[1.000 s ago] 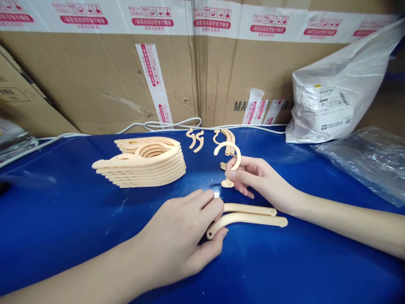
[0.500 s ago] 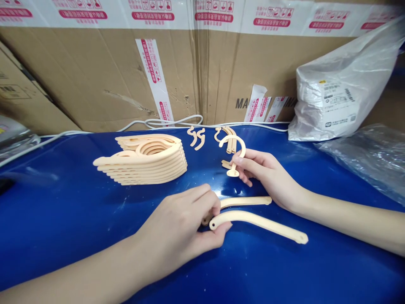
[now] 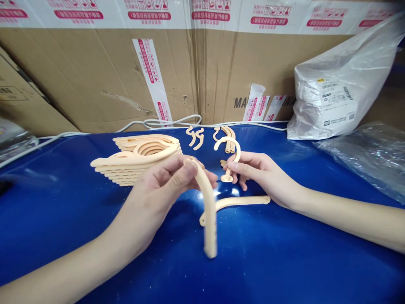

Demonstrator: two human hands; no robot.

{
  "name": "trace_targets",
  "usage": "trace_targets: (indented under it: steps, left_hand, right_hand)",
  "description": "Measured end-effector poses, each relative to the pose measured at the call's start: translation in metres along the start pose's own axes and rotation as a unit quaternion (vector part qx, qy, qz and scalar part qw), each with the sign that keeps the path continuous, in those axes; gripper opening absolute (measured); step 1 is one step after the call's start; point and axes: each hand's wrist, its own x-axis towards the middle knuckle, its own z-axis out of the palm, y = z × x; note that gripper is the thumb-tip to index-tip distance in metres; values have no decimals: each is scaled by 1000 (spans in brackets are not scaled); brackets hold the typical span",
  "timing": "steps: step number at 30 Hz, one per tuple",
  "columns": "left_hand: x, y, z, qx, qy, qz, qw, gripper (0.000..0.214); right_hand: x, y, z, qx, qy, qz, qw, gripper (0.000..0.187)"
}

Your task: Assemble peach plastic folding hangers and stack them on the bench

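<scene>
Between the thumb and fingers of my left hand (image 3: 172, 179) is the end of a cream plastic hanger arm (image 3: 209, 211), its bent length hanging down toward me. My right hand (image 3: 257, 171) pinches a cream hanger hook (image 3: 236, 147) by its stem, the curve up and the round flared base (image 3: 227, 178) at the bottom. A second hanger arm (image 3: 242, 202) lies on the blue table below my right hand, its holed end to the left. A stack of folded cream hangers (image 3: 117, 164) stands behind my left hand, which hides part of it.
Small S-shaped cream pieces (image 3: 198, 139) and several curved pieces (image 3: 228, 141) lie farther back on the blue table (image 3: 253, 261). A white cable (image 3: 136, 123) runs along cardboard boxes (image 3: 104, 71). At the right are a white plastic parcel (image 3: 329, 97) and clear plastic film (image 3: 373, 156).
My left hand has lifted the nearer hanger arm off the table and tilted it downward. My right hand has shifted slightly left with the hook.
</scene>
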Motion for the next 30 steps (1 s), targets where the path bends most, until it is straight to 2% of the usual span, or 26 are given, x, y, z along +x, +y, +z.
trace_targets:
  steps: [3, 6, 8, 11, 13, 17, 23, 30]
  left_hand:
    - [-1, 0, 3, -31, -43, -54, 997, 31]
    - [-3, 1, 5, 63, -76, -75, 992, 36]
    - [-5, 1, 6, 197, -75, -28, 977, 38]
    - [-6, -2, 6, 380, -81, 58, 920, 33]
    - [-6, -5, 5, 444, -96, 82, 887, 26]
    - [-4, -11, 4, 478, -123, 125, 861, 24]
    - [-1, -17, 3, 506, -142, 225, 820, 28]
    - [-1, -22, 2, 511, -140, 219, 819, 31]
  right_hand:
    - [0, 1, -1, 20, -10, 0, 1000, 24]
    - [0, 2, 0, 46, -13, 5, 999, 24]
    - [0, 2, 0, 57, -12, 9, 998, 30]
    - [0, -1, 2, 62, -5, 6, 998, 39]
    - [0, -2, 2, 64, -3, 1, 998, 44]
    - [0, -2, 0, 85, 3, 3, 996, 44]
    - [2, -3, -5, 123, 7, 30, 992, 41]
    - [2, -5, -5, 137, -3, 32, 990, 43]
